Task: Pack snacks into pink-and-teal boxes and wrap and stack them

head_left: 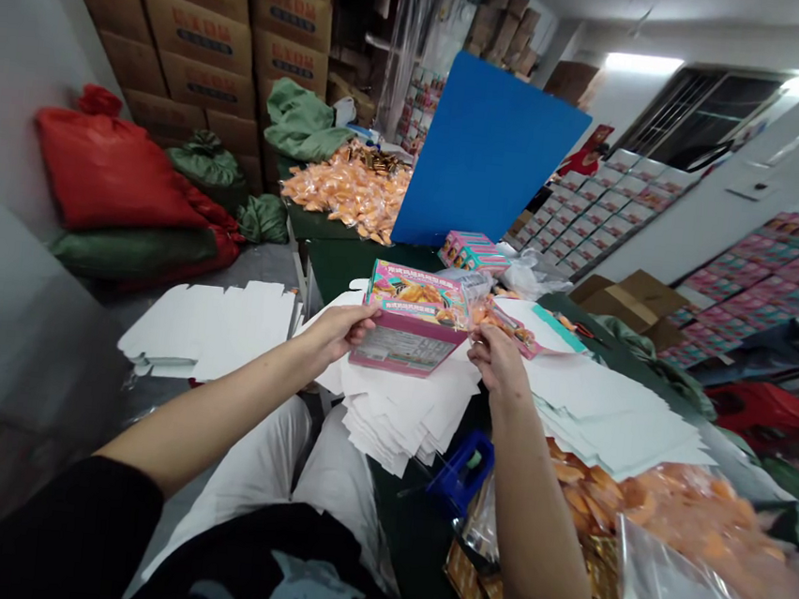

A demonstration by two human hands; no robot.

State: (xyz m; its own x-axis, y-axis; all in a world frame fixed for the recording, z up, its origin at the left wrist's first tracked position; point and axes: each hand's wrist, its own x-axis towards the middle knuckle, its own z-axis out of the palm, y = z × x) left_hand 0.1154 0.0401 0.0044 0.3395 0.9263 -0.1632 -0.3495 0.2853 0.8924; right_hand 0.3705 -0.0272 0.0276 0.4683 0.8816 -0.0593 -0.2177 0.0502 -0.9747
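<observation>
Clock directions run from the colourful box in the middle: a stack of brown cartons [203, 31] climbs at ten o'clock, and a dark green table [333, 260] reaches away at eleven, bearing a heap of orange packets [346, 191]; a large blue board [490, 158] stands tilted at one o'clock, a tied red sack [119, 169] slumps between nine and ten, and more bagged orange pieces [695, 526] spread at four. White card sheets lie in three piles: the left pile [219, 329] at nine o'clock, the right pile [614, 414] between three and four, and the near pile [409, 418] at six, just under the colourful box [415, 320]. That box is tilted between the two hands, its food picture on the far panel and its printed pink panel towards the person; whether its lower edge touches the card I cannot tell. The left hand [340, 333] is at nine o'clock, thumb and fingers closed narrowly on the box's left edge, so the box lies at three o'clock from those fingertips. The right hand [499, 358] is at three o'clock, its fingers pinched together at the box's right corner, leaving the box at nine o'clock from them. Smallest, a blue tape dispenser [464, 475] rests at five o'clock, beside the right forearm
</observation>
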